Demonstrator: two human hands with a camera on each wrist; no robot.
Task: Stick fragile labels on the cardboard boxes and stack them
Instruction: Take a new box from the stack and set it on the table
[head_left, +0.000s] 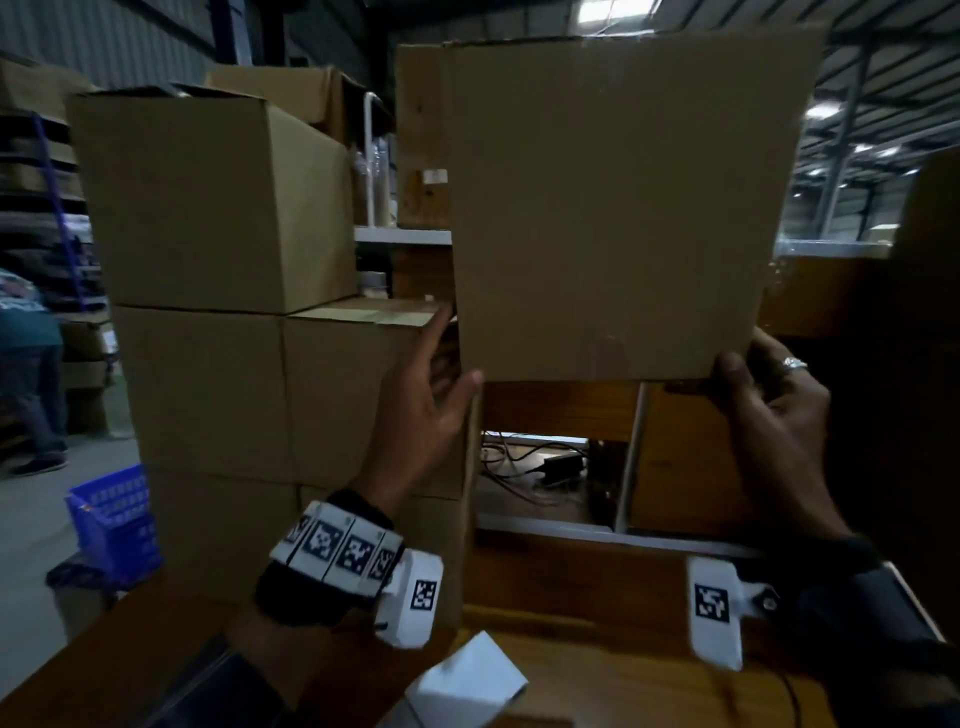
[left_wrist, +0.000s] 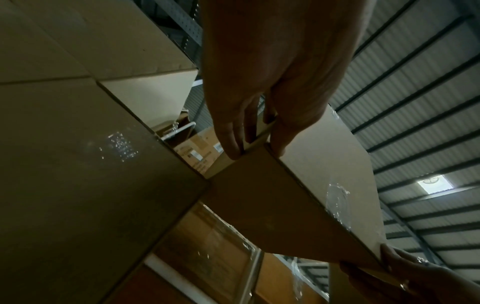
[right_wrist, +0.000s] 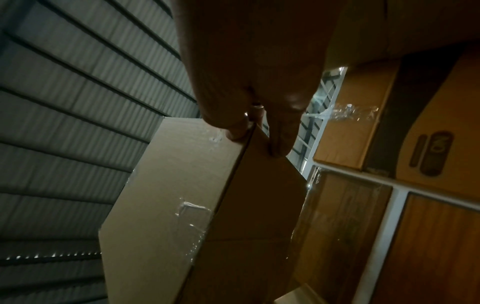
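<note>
Plain brown corrugated box (head_left: 613, 208) held aloft, left hand (head_left: 421, 395) and right hand (head_left: 769, 405) pinching its bottom corners, taped matte stack (head_left: 218, 338) beside it on the left

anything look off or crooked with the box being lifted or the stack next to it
The lifted box is tilted, gripped only at its bottom corners by the left hand and right hand. On the stack, the top box covers only the left side, leaving a step. No fragile label shows on any visible face.
</note>
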